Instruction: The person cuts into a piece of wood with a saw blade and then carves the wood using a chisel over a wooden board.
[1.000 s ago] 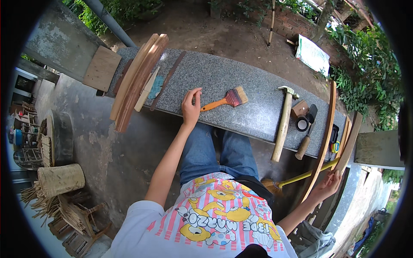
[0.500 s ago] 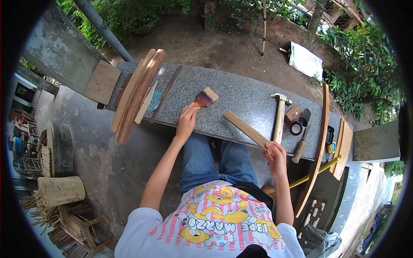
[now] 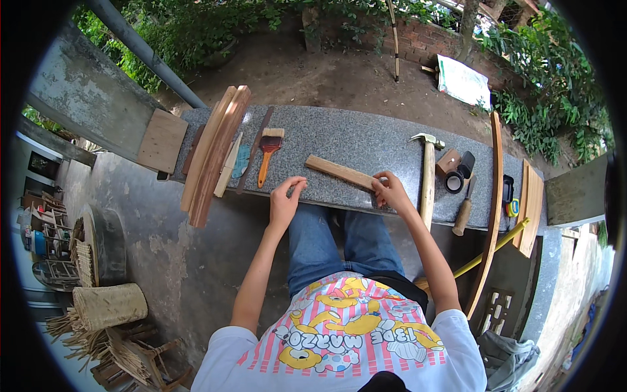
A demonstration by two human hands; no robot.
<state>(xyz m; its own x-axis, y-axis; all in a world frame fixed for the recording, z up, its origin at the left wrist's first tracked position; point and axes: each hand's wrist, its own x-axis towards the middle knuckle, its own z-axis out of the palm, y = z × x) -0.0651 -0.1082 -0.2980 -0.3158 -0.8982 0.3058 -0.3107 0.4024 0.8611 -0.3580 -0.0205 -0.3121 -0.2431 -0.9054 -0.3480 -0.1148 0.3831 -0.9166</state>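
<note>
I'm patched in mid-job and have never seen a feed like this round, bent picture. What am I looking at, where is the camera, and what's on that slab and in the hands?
There is no machine here: a person works with two bare hands. The camera sits on their head and looks down through a fisheye lens, so straight edges curve. The forearms enter from below. The right hand rests on one end of a short wooden strip lying on the grey stone slab. The left hand hovers at the slab's near edge, holding nothing. Also on the slab: a paintbrush with an orange handle, long curved wooden slats, a hammer, and a roll of black tape.
</note>
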